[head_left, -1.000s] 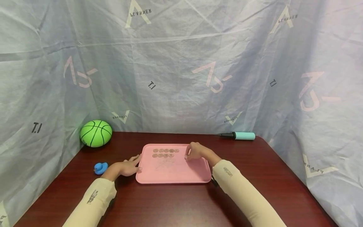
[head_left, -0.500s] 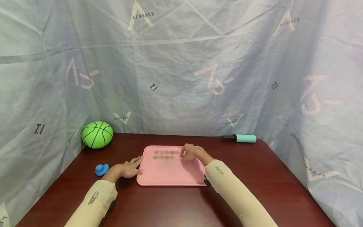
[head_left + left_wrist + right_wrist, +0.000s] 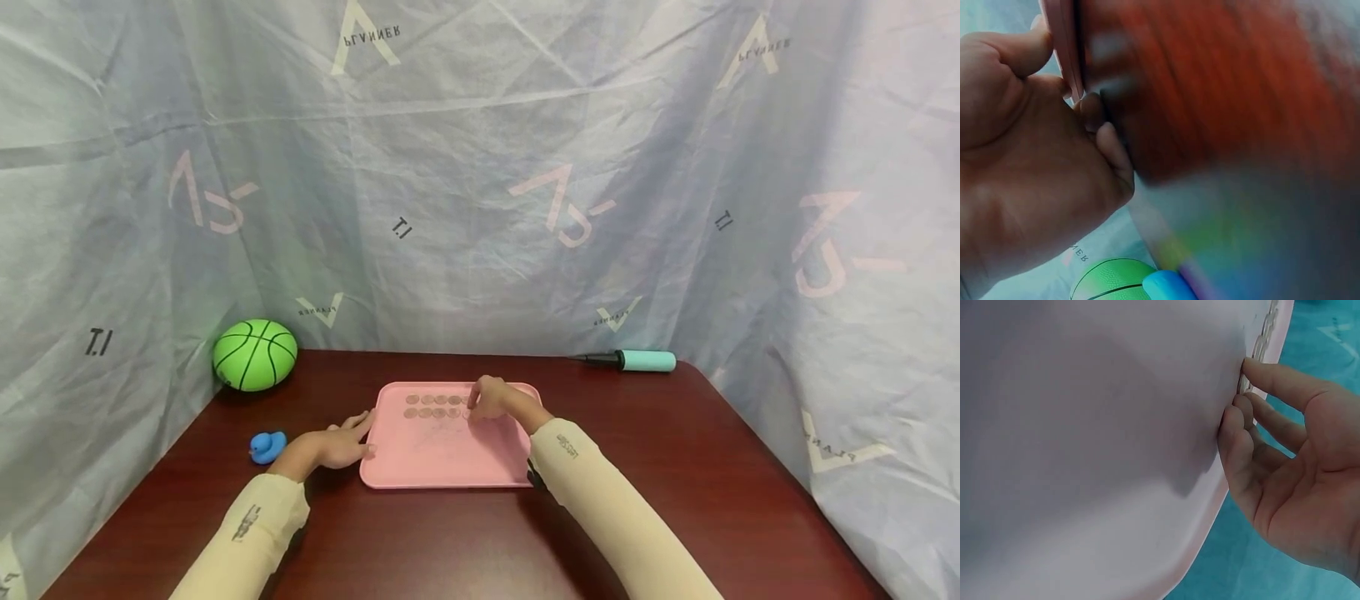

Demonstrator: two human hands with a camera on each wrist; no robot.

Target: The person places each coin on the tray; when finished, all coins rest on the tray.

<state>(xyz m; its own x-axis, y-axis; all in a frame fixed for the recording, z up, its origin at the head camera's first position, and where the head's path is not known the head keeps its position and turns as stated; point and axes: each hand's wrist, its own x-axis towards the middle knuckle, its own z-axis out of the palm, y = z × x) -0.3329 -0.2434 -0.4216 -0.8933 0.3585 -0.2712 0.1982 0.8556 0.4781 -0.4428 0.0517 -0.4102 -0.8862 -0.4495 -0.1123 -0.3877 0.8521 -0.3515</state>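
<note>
On the pink tray [image 3: 450,468], round coins [image 3: 425,412] lie in two rows toward its far side. My right hand [image 3: 491,398] is at the right end of these rows, low over the tray. In the right wrist view, its thumb and fingertip pinch a coin [image 3: 1242,384] close to the tray surface, in line with the others. My left hand [image 3: 339,447] rests at the tray's left edge. Its thumb [image 3: 1029,50] touches the rim, and the other fingers lie along the edge and on the table beside it.
A blue rubber duck [image 3: 267,447] sits left of my left hand. Behind it, at the far left, is a green basketball [image 3: 255,356]. A turquoise hand pump [image 3: 648,361] lies at the back right of the dark red table [image 3: 420,542]. Grey cloth [image 3: 465,208] hangs around the table.
My right hand has moved left across the tray with the coin, from its right part to the end of the second row. The left hand stays at the tray's edge.
</note>
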